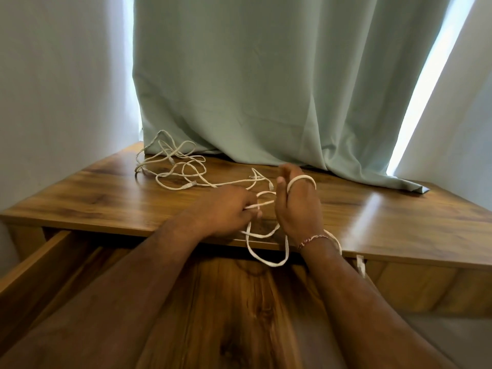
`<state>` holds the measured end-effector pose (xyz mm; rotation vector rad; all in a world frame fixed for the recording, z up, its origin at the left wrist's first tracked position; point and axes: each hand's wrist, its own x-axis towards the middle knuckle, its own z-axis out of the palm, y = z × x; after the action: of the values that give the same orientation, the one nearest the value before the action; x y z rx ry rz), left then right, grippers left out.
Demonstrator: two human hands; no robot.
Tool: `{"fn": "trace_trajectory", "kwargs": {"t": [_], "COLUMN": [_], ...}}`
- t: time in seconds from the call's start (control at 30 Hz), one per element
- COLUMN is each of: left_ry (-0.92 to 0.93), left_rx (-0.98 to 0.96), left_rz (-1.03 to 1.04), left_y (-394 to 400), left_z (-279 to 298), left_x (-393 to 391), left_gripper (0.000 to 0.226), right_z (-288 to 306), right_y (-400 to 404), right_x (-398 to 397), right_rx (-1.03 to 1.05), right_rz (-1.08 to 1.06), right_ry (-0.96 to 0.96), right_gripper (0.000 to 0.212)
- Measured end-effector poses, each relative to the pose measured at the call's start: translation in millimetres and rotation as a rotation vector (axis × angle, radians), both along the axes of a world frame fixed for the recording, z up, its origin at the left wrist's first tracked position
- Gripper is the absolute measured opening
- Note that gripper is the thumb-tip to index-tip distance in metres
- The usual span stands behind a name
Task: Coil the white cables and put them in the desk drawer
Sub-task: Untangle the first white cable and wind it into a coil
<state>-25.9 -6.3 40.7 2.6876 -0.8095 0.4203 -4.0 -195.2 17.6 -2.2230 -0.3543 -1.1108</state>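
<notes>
While one white cable (267, 251) is looped round the upright right hand (296, 206) and pinched by the left hand (229, 211), a tangled cable (173, 163) is left on the desk (372, 217); nothing is seen stowed in the open drawer (226, 302).

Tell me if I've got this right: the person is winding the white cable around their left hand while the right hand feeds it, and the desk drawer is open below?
Not quite. In the head view the white cable loops around the right hand, and the left hand pinches it and feeds it. The desk drawer is indeed open below.
</notes>
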Motion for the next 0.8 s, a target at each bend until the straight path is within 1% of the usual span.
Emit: {"fn": "trace_trajectory", "kwargs": {"t": [0.07, 0.13, 0.2, 0.27, 0.3, 0.37, 0.43, 0.53, 0.63, 0.73, 0.8], "left_ry": [-0.146, -0.281, -0.365, -0.437, -0.478, -0.574, -0.640, -0.631, -0.527, -0.403, -0.293], "left_rx": [-0.058, -0.098, -0.142, -0.183, -0.190, -0.199, -0.196, -0.242, -0.363, -0.484, -0.615], "left_rz": [0.024, 0.039, 0.033, 0.022, 0.015, 0.005, 0.003, -0.032, -0.078, -0.123, -0.137], "left_y": [8, 16, 21, 23, 23, 24, 27, 27, 24, 15, 4], "left_z": [0, -4, -8, -10, -10, -9, -8, -13, -18, -21, -26], "left_x": [2, 6, 10, 13, 14, 15, 14, 15, 15, 11, 6], "left_gripper": [0.022, 0.027, 0.031, 0.041, 0.046, 0.047, 0.044, 0.044, 0.044, 0.039, 0.026], "right_z": [1, 1, 1, 4, 8, 14, 16, 13, 12, 11, 9], "right_y": [4, 7, 8, 7, 7, 5, 3, 3, 8, 11, 13], "right_x": [-2, -3, -3, -6, -9, -11, -14, -15, -16, -15, -16], "right_rx": [-0.079, -0.160, -0.154, -0.044, 0.009, 0.062, 0.118, 0.384, 0.563, 0.662, 0.743], "right_rz": [0.034, 0.040, 0.082, 0.240, 0.346, 0.567, 0.774, 1.068, 1.294, 1.467, 1.523], "right_ry": [0.020, 0.050, 0.120, 0.257, 0.358, 0.599, 0.785, 0.999, 1.123, 1.150, 1.101], "right_gripper": [0.021, 0.026, 0.035, 0.049, 0.056, 0.066, 0.063, 0.048, 0.046, 0.048, 0.046]}}
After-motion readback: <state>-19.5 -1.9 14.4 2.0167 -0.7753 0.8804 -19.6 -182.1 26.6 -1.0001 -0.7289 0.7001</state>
